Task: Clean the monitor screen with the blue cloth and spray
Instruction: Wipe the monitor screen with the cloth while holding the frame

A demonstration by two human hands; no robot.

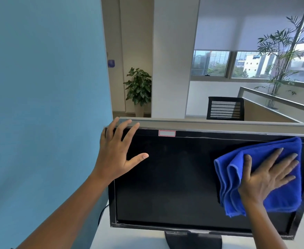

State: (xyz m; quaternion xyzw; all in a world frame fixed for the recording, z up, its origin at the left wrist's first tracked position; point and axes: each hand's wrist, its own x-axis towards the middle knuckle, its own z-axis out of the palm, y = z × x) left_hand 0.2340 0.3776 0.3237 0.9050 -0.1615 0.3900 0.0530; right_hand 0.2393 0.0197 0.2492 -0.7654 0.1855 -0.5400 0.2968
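Blue cloth (280, 178) lay pressed flat under spread right hand (266, 177) near monitor (174, 186) right edge; left hand (115, 155), fingers splayed, steadied top-left corner; dark screen between lay bare.

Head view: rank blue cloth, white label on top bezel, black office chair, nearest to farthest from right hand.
From the right hand:
1. Blue cloth, directly under the palm, pressed on the screen's right side.
2. White label, top bezel, up-left.
3. Black office chair, behind the partition.

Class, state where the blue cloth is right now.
In the head view, the blue cloth lies flat on the right side of the monitor screen, under the right hand.
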